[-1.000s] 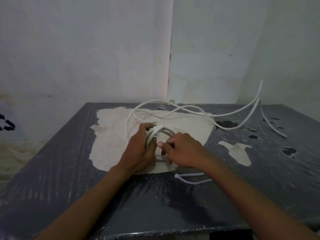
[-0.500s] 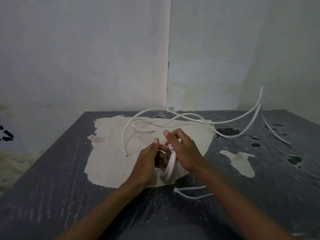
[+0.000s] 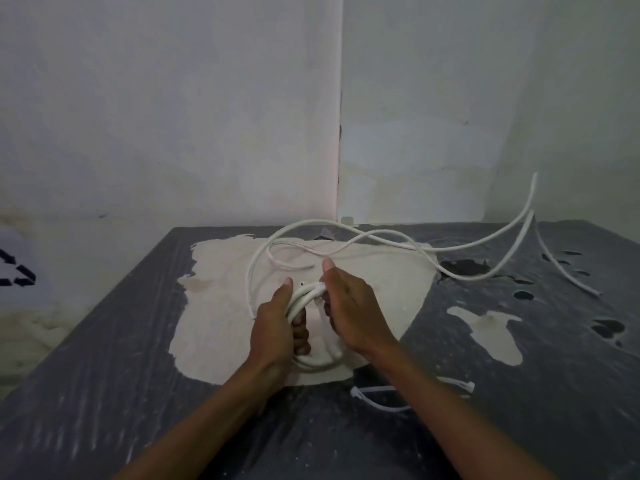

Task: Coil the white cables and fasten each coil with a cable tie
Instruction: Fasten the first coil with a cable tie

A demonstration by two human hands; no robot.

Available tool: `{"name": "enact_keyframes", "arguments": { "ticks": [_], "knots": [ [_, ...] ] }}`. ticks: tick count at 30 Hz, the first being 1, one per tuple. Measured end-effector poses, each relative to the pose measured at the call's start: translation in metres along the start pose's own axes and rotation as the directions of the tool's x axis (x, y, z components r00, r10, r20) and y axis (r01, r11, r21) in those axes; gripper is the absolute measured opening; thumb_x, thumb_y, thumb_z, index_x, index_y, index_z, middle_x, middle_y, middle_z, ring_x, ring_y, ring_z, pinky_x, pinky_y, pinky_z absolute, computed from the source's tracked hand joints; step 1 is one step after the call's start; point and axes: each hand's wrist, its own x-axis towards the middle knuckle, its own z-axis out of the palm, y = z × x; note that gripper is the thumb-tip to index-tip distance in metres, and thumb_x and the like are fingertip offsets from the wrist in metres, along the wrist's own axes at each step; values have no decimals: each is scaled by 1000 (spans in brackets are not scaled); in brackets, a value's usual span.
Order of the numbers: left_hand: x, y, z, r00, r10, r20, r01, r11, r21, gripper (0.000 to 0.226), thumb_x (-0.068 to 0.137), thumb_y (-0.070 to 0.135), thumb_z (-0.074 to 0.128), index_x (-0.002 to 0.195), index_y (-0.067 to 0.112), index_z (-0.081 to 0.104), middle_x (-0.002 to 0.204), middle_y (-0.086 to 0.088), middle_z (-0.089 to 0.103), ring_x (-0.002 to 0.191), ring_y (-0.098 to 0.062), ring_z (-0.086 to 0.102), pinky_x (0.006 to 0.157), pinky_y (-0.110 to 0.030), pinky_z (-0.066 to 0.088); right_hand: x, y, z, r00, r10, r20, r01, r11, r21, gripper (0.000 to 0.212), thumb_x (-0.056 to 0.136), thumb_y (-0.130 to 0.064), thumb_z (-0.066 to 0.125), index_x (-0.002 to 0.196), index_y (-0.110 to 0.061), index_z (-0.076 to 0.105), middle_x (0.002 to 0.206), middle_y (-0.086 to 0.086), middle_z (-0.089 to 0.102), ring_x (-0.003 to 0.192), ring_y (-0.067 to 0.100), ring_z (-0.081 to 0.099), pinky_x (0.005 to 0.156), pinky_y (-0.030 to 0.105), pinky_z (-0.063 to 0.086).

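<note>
Left hand gripped white cable coil | right hand pinched its top | risk: springy loops bursting open before cable ties at table's near edge were reached.

A dark grey plastic-covered table with torn patches of bare pale surface carries loose white round cables across its far side and thin white cable ties near its front.

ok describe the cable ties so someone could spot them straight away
Start at the dark table and find its big pale patch. Just past the patch's near edge, under the right forearm, lie thin white cable ties. They are far thinner than the cables and lie flat, each ending in a small blocky head.
</note>
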Motion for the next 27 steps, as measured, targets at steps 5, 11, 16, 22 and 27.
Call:
{"name": "enact_keyframes", "arguments": {
  "ticks": [5,11,16,22,27],
  "knots": [
    [9,7,-11,987,-152,43,156,980,-119,54,94,42,42,49,13,35,41,-1,26,34,-12,22,37,-18,20,1,-7,10,991,131,-1,-129,978,166,41,100,-43,40,66,-23,51,46,-10,44,42,2,37,46,21,32],
    [11,14,-4,997,-35,75,48,983,-178,52,99,37,35,55,10,46,42,-2,36,35,-13,32,37,-19,28,9,-12,7,931,364,-23,-314,831,459,44,97,-45,45,60,-22,49,50,0,35,41,11,28,42,19,23],
    [19,9,-9,986,99,-131,-88,992,89,62,101,43,29,50,12,47,42,-4,41,35,-13,38,38,-24,36,9,-16,13,941,334,50,-309,791,527,41,96,-46,47,66,-20,53,49,-1,35,41,11,29,41,19,23],
    [19,12,-16,997,-27,-69,26,1000,-13,69,98,50,33,39,18,46,39,-2,40,34,-13,37,39,-22,33,4,-19,19,945,327,-1,-289,837,464,38,97,-49,46,70,-23,55,47,-5,35,40,8,30,39,19,26],
    [13,20,-14,991,-125,51,131,979,-157,63,95,56,35,48,15,41,41,-1,33,35,-10,32,36,-20,28,4,-22,14,920,390,22,-342,777,529,39,93,-52,50,72,-20,57,48,-3,35,43,10,29,42,20,25]
  ]
}}
